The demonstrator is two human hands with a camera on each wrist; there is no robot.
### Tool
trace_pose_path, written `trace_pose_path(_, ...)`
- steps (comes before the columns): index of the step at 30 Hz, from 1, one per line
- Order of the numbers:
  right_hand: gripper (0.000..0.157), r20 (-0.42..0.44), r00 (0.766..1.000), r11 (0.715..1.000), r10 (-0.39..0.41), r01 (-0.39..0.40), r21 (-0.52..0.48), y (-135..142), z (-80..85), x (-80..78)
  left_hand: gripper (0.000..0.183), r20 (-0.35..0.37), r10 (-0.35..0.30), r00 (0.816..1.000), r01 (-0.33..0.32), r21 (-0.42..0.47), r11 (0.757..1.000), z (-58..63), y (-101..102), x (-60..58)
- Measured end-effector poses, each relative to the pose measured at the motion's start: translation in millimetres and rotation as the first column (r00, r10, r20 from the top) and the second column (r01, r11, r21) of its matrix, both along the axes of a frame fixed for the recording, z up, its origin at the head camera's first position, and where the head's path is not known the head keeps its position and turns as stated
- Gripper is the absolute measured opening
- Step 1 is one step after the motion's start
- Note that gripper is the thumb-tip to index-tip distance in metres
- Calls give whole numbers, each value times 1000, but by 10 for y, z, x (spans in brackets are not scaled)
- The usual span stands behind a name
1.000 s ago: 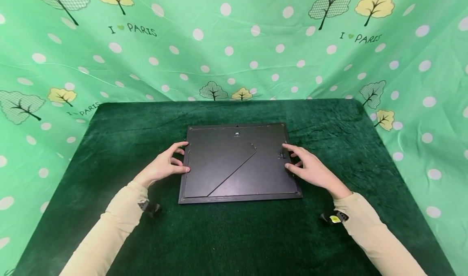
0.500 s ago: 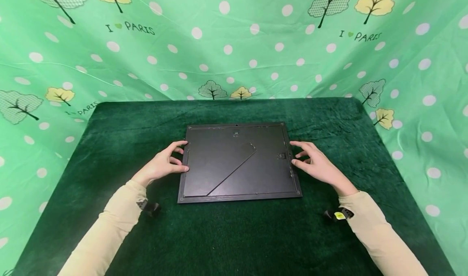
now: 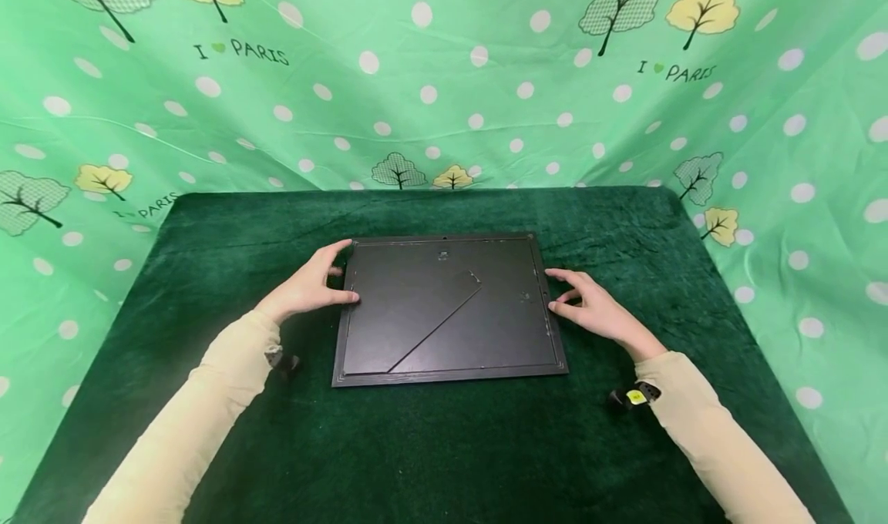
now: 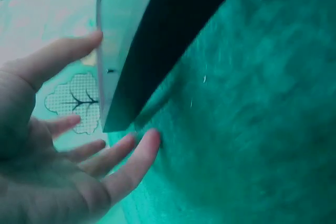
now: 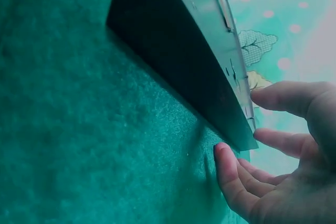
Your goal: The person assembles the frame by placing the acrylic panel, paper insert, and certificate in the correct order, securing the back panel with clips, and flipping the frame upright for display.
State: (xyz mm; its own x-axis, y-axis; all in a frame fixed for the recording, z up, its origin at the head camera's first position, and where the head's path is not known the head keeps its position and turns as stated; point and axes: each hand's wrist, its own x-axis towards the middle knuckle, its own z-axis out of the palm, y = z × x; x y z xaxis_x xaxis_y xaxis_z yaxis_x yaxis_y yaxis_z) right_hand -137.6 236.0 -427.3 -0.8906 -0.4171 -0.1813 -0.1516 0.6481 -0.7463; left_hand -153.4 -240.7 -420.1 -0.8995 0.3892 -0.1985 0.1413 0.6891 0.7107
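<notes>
A black picture frame (image 3: 416, 308) lies back side up on the dark green cloth, its folded stand marked by a slanting seam. My left hand (image 3: 305, 283) is at the frame's left side, fingers spread, with the thumb at the edge and the index finger near the far corner. In the left wrist view, the left hand's fingers (image 4: 142, 156) reach beside the frame's side wall (image 4: 163, 40). At the right edge is my right hand (image 3: 593, 308), thumb and index finger at the rim. The right wrist view shows its fingers (image 5: 227, 166) loosely bent beside the frame (image 5: 173, 51).
Dark green plush cloth (image 3: 416, 455) covers the table around the frame. A light green curtain (image 3: 430, 38) with white dots and printed trees hangs behind and at both sides. Small black wrist cameras (image 3: 624, 398) sit below the sleeves.
My left hand has slid toward the far left corner, its fingers spreading wider. My right hand has moved from over the frame's back outward to its right edge. The frame stays in place.
</notes>
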Motion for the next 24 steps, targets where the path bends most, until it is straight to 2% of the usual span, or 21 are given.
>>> trace_pose_path(4,59,10,1000,1000,18,-18,-13,-41,-26,-39,102,-9,-112,994,111,-105,988,-23,-13,-75)
trace_pose_path(7,57,13,1000,1000,18,-18,-25,-68,-34,-57,106,36,-149,988,153,-150,977,-56,-39,-97)
trace_pose_path(11,54,23,1000,999,1,0,-47,-71,-24,-72,106,64,-156,986,165,-170,971,-87,-59,-113)
trace_pose_path(18,52,104,994,991,21,-7,-135,-13,-4,-89,106,30,-185,982,187,-177,966,-132,-54,-109)
trace_pose_path(24,50,60,997,994,59,-52,-101,-48,9,-142,109,52,-187,981,194,-168,966,-185,-107,-114)
